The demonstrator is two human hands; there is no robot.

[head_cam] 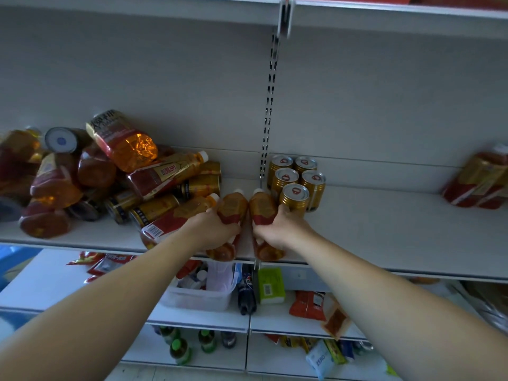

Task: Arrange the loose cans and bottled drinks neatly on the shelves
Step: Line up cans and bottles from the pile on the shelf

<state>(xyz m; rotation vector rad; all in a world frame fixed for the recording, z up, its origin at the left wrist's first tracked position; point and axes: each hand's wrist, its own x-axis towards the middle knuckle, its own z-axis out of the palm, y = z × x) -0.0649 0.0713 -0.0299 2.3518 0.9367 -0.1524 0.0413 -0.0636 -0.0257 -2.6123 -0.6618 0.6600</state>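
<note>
Middle shelf (384, 229), both arms extended. My left hand (213, 229) is curled round the waist of one amber tea bottle (233, 206). My right hand (277, 229) grips a second tea bottle (261, 207) the same way. The two bottles sit side by side, almost touching, at the upright dividing the shelf bays. Their white caps point away from me and their bases are at the near edge. Whether the bases rest on the shelf, I cannot tell. Just right of the right-hand bottle stand five gold cans (295, 178), upright in a tight cluster, tops showing. To the left lies a loose heap of bottles and cans (110, 174), tumbled on their sides. More tea bottles (481, 180) are at the far right end. On the shelf below: a white bin (198, 298), a dark soda bottle (246, 295) and a green box (270, 285).
</note>
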